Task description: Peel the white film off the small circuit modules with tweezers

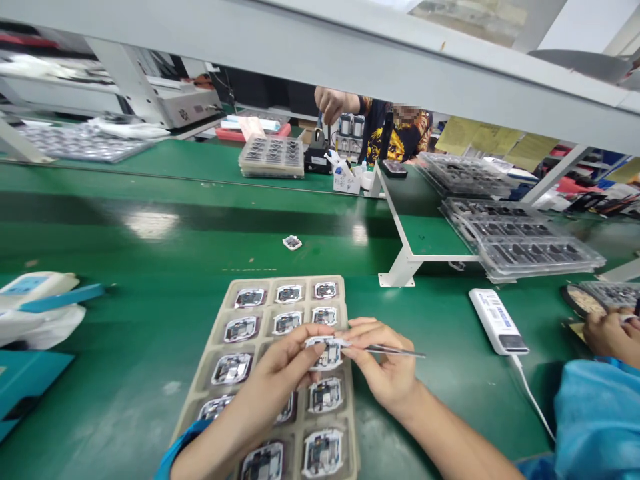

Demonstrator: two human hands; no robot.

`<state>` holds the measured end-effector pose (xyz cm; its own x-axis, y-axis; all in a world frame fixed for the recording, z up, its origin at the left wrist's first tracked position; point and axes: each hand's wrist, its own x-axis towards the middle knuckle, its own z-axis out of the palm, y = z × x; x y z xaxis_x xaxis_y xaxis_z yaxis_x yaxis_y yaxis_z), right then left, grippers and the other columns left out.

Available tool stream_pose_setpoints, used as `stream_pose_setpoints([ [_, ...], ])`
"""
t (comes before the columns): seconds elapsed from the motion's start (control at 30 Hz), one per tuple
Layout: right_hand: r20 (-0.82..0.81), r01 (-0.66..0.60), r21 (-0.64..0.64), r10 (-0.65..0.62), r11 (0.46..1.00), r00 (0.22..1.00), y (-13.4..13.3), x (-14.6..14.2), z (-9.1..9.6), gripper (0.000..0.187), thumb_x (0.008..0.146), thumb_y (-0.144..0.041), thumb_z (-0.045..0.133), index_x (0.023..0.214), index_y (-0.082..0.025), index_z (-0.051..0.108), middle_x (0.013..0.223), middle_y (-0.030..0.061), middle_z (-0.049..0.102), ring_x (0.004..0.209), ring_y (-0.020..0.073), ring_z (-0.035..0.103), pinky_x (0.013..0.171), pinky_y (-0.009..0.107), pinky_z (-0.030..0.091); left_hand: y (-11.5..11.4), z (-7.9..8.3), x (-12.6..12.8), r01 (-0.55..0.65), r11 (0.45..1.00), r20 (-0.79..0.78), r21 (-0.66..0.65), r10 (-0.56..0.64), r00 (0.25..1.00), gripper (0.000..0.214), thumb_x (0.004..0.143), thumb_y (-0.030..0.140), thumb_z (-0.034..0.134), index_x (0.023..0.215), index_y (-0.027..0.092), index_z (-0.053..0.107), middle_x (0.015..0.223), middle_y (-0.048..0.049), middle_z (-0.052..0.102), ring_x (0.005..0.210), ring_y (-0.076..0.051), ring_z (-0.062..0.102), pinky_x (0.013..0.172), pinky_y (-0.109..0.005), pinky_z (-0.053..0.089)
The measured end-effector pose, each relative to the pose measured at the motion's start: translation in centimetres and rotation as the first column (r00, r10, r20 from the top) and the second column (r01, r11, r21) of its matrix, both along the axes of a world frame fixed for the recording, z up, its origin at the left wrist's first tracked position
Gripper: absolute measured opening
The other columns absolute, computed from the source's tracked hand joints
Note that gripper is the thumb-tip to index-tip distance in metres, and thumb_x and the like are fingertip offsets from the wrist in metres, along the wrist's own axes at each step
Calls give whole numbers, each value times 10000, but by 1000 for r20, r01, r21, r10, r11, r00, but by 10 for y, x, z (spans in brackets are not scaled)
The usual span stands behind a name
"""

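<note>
My left hand (283, 377) pinches a small white-edged circuit module (327, 353) just above a beige moulded tray (285, 281). My right hand (383, 360) grips slim metal tweezers (395, 350), with their tip at the module's upper edge. The tray holds several similar modules in separate pockets, and my hands and forearms hide some of them. A loose module (292, 243) lies on the green bench mat (150, 313) beyond the tray.
A white power-bank-like device (497, 321) with a cable lies to the right. Stacked clear trays of parts (520, 243) sit on a raised green stand (415, 220). A co-worker's hand (610, 337) works at the right edge, and another person's hand (333, 103) shows across the bench. A grey shelf beam (350, 50) crosses overhead.
</note>
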<state>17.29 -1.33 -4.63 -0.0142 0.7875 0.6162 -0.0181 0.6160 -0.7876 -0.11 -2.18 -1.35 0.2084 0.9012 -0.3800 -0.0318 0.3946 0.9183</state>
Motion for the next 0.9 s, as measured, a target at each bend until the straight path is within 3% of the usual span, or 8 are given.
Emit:
stream_pose_setpoints([
  [0.17, -52, 12, -121, -18, 993, 998, -3, -3, -2, 43, 878, -232, 731, 870, -238, 689, 859, 45, 809, 827, 213, 778, 804, 385, 632, 1, -2, 4, -54, 999, 37, 7, 53, 998, 160, 832, 376, 668, 888, 228, 695, 785, 28, 576, 693, -134, 460, 575, -181, 397],
  [0.33, -4, 12, -57, -12, 998, 1000, -3, -3, 2, 38, 868, -209, 731, 868, -241, 710, 850, 49, 814, 802, 218, 779, 814, 399, 634, 2, -5, 3, -62, 998, -13, 12, 62, 998, 138, 834, 359, 649, 871, 231, 682, 812, 21, 607, 732, -150, 504, 602, -190, 407],
  [0.47, 5, 6, -16, -6, 1000, 1000, -1, -2, 1, 98, 852, -152, 735, 891, -242, 729, 860, 57, 815, 805, 223, 775, 822, 420, 627, 0, -3, 1, -10, 998, -25, 64, 11, 1000, 174, 864, 395, 634, 922, 239, 685, 809, 23, 598, 703, -152, 513, 617, -219, 446],
  [0.63, -58, -1, -80, -3, 997, 998, -2, 0, 0, 49, 851, -188, 749, 846, -231, 726, 803, 49, 814, 781, 226, 771, 840, 433, 618, -6, -3, 0, 118, 978, 72, 173, -132, 989, 347, 757, 339, 763, 1067, 254, 632, 958, -10, 667, 908, -214, 603, 771, -293, 490],
  [0.77, -104, -85, -195, 65, 977, 992, -6, 1, 2, 66, 828, -227, 787, 839, -233, 723, 787, 31, 809, 780, 206, 775, 816, 365, 630, -22, -6, -7, 109, 979, 92, 174, -127, 988, 317, 745, 286, 763, 1015, 259, 598, 874, 17, 653, 827, -205, 624, 752, -308, 498],
  [0.9, -184, -113, -285, 62, 952, 981, -7, -1, 3, 100, 823, -291, 795, 818, -229, 717, 803, 37, 800, 773, 205, 787, 709, 300, 643, -55, -11, -38, 41, 979, -118, 199, -17, 993, 260, 778, 341, 759, 1014, 268, 680, 875, -12, 708, 835, -257, 667, 743, -333, 537],
])
